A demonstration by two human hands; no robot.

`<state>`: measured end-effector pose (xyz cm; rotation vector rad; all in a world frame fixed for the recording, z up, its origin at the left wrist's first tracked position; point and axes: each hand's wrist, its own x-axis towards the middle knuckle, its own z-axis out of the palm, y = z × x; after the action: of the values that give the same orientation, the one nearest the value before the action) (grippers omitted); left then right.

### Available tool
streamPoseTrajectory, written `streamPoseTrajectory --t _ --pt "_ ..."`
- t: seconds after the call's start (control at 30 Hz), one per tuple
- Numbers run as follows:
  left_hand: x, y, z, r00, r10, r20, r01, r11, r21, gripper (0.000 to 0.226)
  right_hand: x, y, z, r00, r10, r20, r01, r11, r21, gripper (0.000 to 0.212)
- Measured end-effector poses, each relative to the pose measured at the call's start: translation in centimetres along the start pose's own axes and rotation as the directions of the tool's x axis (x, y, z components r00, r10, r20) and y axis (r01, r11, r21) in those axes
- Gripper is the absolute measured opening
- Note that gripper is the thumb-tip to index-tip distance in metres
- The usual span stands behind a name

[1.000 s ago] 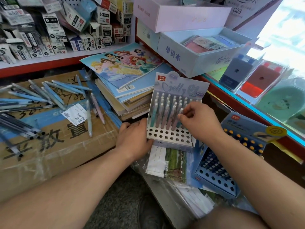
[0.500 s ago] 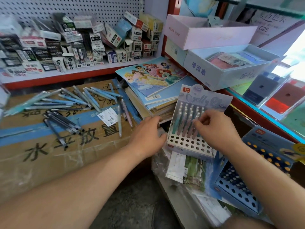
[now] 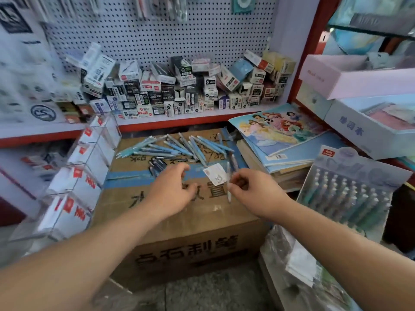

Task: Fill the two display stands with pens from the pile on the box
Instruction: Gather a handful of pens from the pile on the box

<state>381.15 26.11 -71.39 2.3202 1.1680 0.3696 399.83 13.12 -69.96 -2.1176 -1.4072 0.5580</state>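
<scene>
Two hands: the left hand point(image 3: 171, 191) and the right hand point(image 3: 258, 194) both reach out over the top of the cardboard box point(image 3: 179, 248), with bare forearms stretched in from the bottom edge.
Left fingers: curled downward just above the dark pens point(image 3: 157, 164); the blur hides whether they touch or grip one.
Right fingers: brought together with the thumb, pinching a pale pen point(image 3: 229, 197) that stands roughly upright, its tip poking out below them.
Pile: light blue pens point(image 3: 179, 147) lie crisscrossed on the far part of the box top, with the dark bunch nearer and to the left.
Paper label point(image 3: 216, 176): flat on the box, just beside the pinched pen.
Display stand point(image 3: 350, 198): lilac, at the right and apart from both hands, leaning back, with rows of pastel pens upright in its holes.
Notebooks point(image 3: 280, 131): a stack between the box and the stand, with a cartoon princess cover on top.
Shelf point(image 3: 202, 118): red-edged, behind the box, crowded with small cartons point(image 3: 179, 90) below a pegboard point(image 3: 157, 30).
Clear bins point(image 3: 83, 176): tiered at the left, holding white packs with red marks.
</scene>
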Motion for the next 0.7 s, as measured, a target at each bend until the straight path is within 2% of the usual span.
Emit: streamPoseTrajectory --t 0.13,0.3,0.5,0.6,0.7 --pt "2.3 -4.9 -3.0 0.986 -0.159 -0.055 0.166 0.973 0.158 0.064 6.0 -1.8 2.2 0.994 -0.105 0.045 0.110 0.983 -0.148 0.048" --pt "7.5 -9.8 -3.8 0.958 -0.285 -0.034 0.278 0.895 0.349 0.091 14.6 -1.3 4.3 0.988 -0.104 0.113 0.138 0.920 -0.366 0.069" --pt "14.4 -12.9 -2.9 0.952 -0.294 -0.084 0.292 0.796 0.530 0.097 22.8 1.3 5.5 0.992 0.018 0.129 0.043 0.890 -0.454 0.081" --pt "16.3 -13.8 -2.1 0.957 -0.282 -0.062 0.268 0.789 0.553 0.104 24.5 1.4 6.1 0.982 0.019 0.188 0.073 0.878 -0.472 0.087" --pt "16.9 -14.1 -1.4 0.967 -0.254 0.004 0.210 0.810 0.548 0.102 24.6 1.4 6.8 0.977 -0.038 0.210 0.141 0.852 -0.504 0.086"
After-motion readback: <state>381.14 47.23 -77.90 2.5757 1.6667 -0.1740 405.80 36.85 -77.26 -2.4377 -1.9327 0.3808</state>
